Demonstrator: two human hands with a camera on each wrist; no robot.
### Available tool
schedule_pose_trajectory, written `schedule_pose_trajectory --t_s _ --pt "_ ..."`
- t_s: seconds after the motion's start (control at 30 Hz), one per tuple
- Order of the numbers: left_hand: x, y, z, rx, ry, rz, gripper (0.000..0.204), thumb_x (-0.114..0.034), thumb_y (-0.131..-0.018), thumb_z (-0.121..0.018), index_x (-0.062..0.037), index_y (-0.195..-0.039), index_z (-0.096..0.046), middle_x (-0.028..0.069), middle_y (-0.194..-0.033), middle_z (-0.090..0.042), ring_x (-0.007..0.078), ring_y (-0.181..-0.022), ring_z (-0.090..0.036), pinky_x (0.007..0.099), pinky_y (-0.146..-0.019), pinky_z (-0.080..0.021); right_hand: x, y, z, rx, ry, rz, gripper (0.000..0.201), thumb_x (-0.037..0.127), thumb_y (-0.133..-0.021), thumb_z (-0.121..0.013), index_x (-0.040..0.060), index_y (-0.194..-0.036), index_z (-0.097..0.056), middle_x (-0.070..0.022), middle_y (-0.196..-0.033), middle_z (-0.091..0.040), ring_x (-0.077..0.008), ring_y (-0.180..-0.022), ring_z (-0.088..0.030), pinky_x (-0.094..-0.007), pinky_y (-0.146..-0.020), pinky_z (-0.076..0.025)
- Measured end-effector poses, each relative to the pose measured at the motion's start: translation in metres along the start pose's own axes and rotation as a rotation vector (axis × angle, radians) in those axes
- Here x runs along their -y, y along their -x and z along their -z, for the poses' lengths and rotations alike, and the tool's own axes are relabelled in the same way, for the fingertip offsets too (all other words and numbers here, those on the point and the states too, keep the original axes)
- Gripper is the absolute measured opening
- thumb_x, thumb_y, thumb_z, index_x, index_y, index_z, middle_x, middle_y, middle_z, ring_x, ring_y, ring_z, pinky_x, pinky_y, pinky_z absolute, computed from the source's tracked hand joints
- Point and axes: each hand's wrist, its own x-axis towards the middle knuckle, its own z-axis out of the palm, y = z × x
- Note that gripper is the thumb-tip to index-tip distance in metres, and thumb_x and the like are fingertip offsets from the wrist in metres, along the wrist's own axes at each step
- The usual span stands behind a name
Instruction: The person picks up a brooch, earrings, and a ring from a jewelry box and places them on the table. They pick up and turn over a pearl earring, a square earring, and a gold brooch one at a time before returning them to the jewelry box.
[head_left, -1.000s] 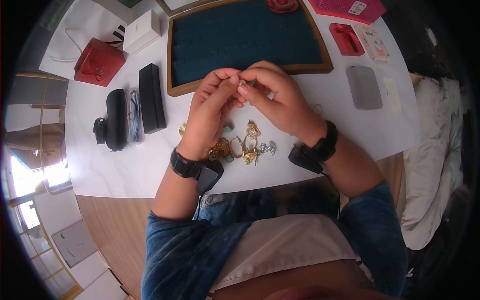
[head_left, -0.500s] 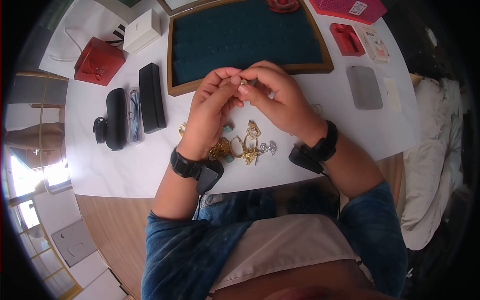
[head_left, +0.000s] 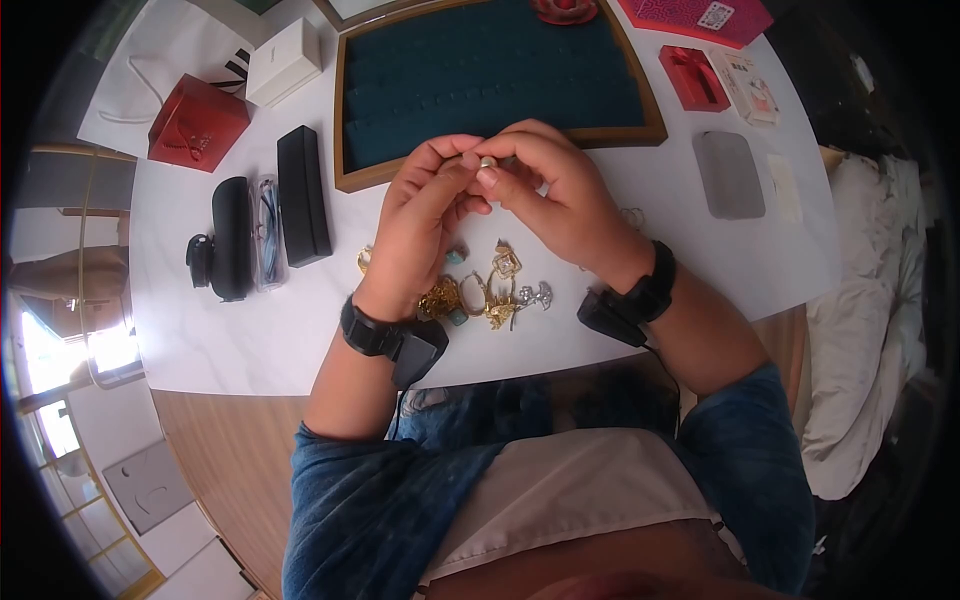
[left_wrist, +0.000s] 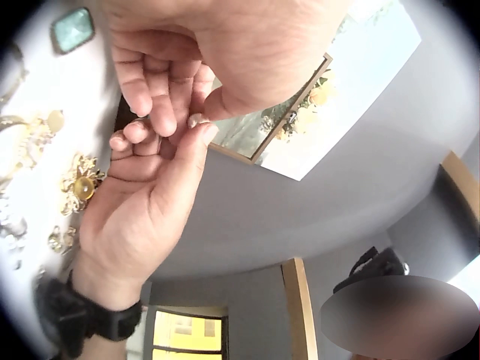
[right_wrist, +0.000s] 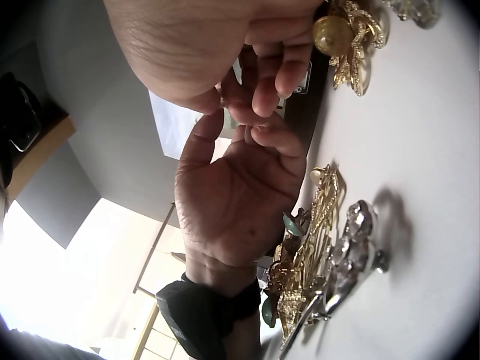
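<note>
In the head view my left hand [head_left: 420,205] and right hand [head_left: 560,195] meet above the table, by the front edge of a wooden-framed tray with a dark teal lining [head_left: 480,75]. Between the fingertips is a small pearly, gold-tinted piece of jewellery [head_left: 487,163]; the left wrist view shows the same pearly piece [left_wrist: 197,120] pinched by thumbs and fingertips of both hands. Fingers hide most of it. Below the hands lie gold jewellery [head_left: 500,312], a silver flower-like brooch [head_left: 535,295] and turquoise-stone pieces [head_left: 457,256].
On the left stand a black long box [head_left: 304,195], a black case [head_left: 233,240], a red bag [head_left: 200,122] and a white box [head_left: 285,65]. To the right lie a grey flat case [head_left: 729,175] and a red gift box [head_left: 693,80]. A red flower [head_left: 565,10] sits at the tray's back.
Both hands stay almost in place. The pearly piece has shifted slightly to the right between the fingertips and shows a little more.
</note>
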Motion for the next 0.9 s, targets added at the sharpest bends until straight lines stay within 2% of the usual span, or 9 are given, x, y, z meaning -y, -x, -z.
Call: schedule_pose_trajectory --t_s 0.13,0.23,0.33,0.63,0.73,0.9 --pt "0.001 0.0002 0.0041 0.033 -0.047 0.004 0.024 -0.019 -0.11 -0.054 -0.0045 -0.129 -0.06 0.005 -0.115 -0.07 0.0101 -0.099 -0.066 0.0255 -0.087 -0.052 -0.0017 0.0002 -0.0005 0.003 -0.001 0.0 0.018 0.012 -0.103 -0.068 0.0013 -0.118 -0.069 -0.0068 -0.109 -0.063 -0.0145 -0.091 -0.066 -0.027 -0.079 -0.055" --pt "0.0012 0.0005 0.0052 0.035 -0.044 0.012 0.024 -0.019 -0.11 -0.054 -0.0047 -0.129 -0.06 0.0044 -0.115 -0.069 0.0098 -0.099 -0.065 0.0251 -0.087 -0.052 -0.0021 0.0002 -0.0017 0.001 -0.025 -0.006 0.018 0.013 -0.103 -0.068 0.0013 -0.117 -0.069 -0.0067 -0.108 -0.064 -0.0144 -0.09 -0.066 -0.027 -0.078 -0.055" --pt "-0.0004 0.0009 -0.0005 -0.006 -0.002 0.007 0.022 -0.017 -0.109 -0.059 -0.0031 -0.127 -0.061 0.0033 -0.107 -0.069 0.0089 -0.091 -0.064 0.0238 -0.083 -0.053 -0.0007 0.0001 -0.0014 0.001 -0.022 -0.005 0.018 0.013 -0.103 -0.068 0.0012 -0.117 -0.069 -0.0066 -0.108 -0.063 -0.0144 -0.09 -0.065 -0.0271 -0.078 -0.054" --pt "0.0001 0.0003 0.0012 0.013 -0.001 0.003 0.023 -0.016 -0.108 -0.058 -0.0027 -0.128 -0.061 0.005 -0.111 -0.07 0.0097 -0.094 -0.066 0.0241 -0.084 -0.053 -0.0005 0.0003 -0.0003 -0.003 0.023 0.01 0.017 0.011 -0.102 -0.069 0.0009 -0.116 -0.069 -0.0069 -0.108 -0.063 -0.0153 -0.092 -0.066 -0.0279 -0.08 -0.055" --pt "0.001 0.0005 0.0033 0.031 -0.056 0.002 0.025 -0.019 -0.11 -0.053 -0.0042 -0.129 -0.059 0.0065 -0.117 -0.07 0.0109 -0.1 -0.066 0.0258 -0.088 -0.052 -0.0005 0.0001 -0.0008 -0.006 0.014 0.013 0.017 0.011 -0.102 -0.069 0.0009 -0.116 -0.069 -0.007 -0.108 -0.063 -0.0156 -0.092 -0.067 -0.028 -0.08 -0.055" --pt "0.0022 0.0 0.0058 0.038 -0.058 0.007 0.024 -0.018 -0.11 -0.053 -0.0042 -0.129 -0.06 0.0054 -0.115 -0.07 0.0105 -0.099 -0.065 0.0255 -0.087 -0.051 -0.0013 0.0003 -0.002 -0.006 -0.006 -0.014 0.019 0.015 -0.103 -0.069 0.0004 -0.116 -0.069 -0.0073 -0.106 -0.064 -0.0158 -0.089 -0.067 -0.028 -0.078 -0.055"
